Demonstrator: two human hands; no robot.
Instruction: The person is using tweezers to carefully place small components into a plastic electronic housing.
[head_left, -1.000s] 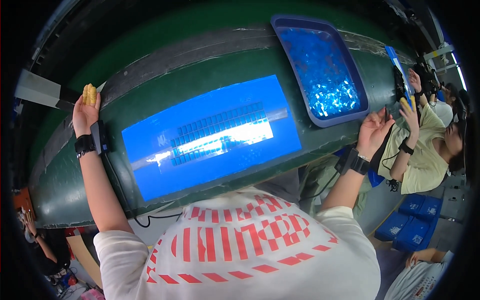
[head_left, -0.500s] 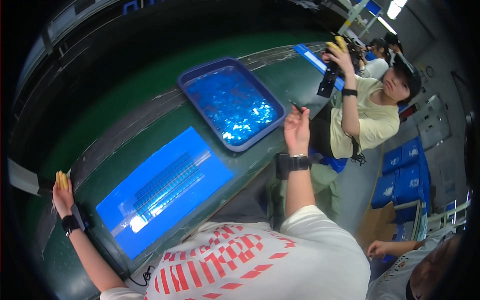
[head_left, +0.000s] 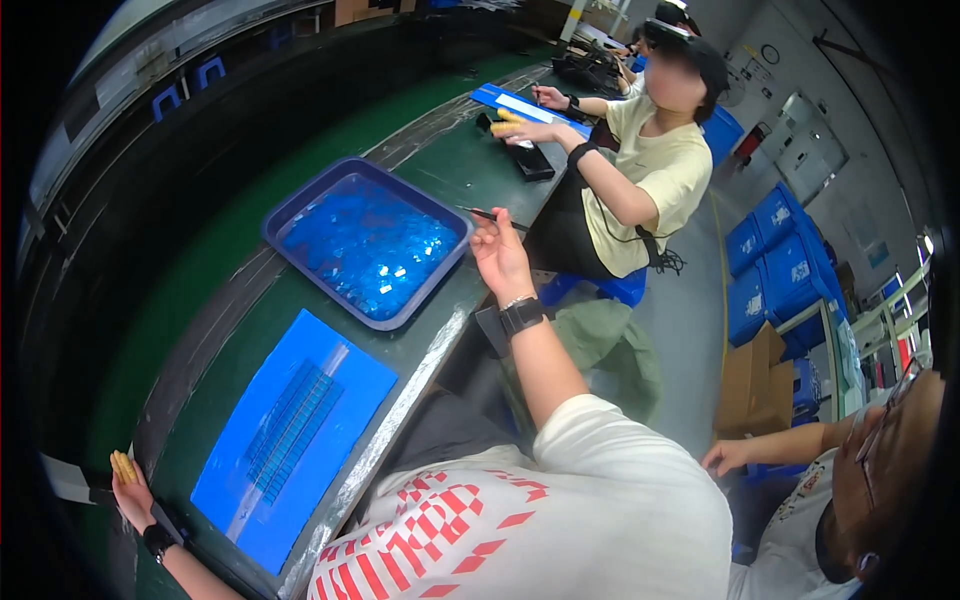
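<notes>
My right hand (head_left: 500,262) is closed on dark, thin tweezers (head_left: 484,214), just past the right corner of the tray, with their tip pointing toward it. A dark blue plastic tray (head_left: 268,226) on the bench holds many small shiny blue film-like pieces (head_left: 365,240). Nearer to me lies a flat blue board (head_left: 345,385), with rows of small blue strips (head_left: 295,425) across its middle. Beyond the board's left side, my left hand (head_left: 132,496) has its fingers stretched out in yellow finger cots and holds nothing visible.
A co-worker in a pale yellow shirt (head_left: 640,170) sits farther along the green bench (head_left: 240,330), hands over a black case (head_left: 530,160) and a blue board (head_left: 490,96). Another person (head_left: 800,500) is at the lower right. Blue bins (head_left: 770,260) and a cardboard box (head_left: 750,390) stand behind.
The view has swung, so tray and board appear farther left and lower. My right hand still holds the tweezers near the tray. The co-worker's raised hand has come down toward the bench.
</notes>
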